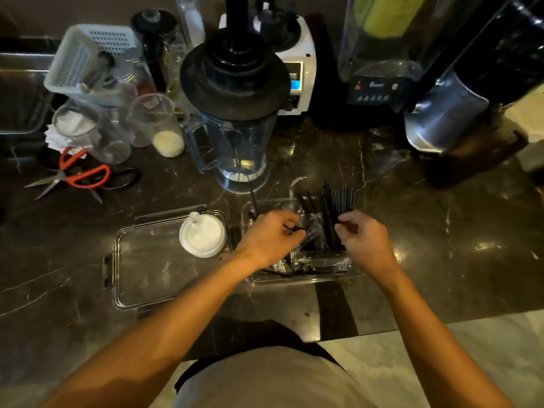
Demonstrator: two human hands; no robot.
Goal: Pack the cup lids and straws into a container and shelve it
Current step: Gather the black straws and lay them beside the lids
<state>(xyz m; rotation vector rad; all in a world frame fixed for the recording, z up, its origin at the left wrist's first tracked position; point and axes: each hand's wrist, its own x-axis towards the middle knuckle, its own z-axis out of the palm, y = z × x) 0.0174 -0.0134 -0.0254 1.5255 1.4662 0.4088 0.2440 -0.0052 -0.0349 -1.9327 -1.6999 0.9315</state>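
Note:
A clear plastic container sits on the dark marble counter in front of me, with black straws and crinkled clear wrapping inside. My right hand grips a bundle of black straws that stands tilted out of the container. My left hand pinches the clear plastic wrapping next to the straws. To the left lies the container's clear lid with dark clips, and a stack of white cup lids rests on its far right corner.
A blender jug with a black lid stands just behind the container. Red-handled scissors, clear measuring cups and a white basket crowd the back left. Blender machines line the back right. The counter edge runs near my waist.

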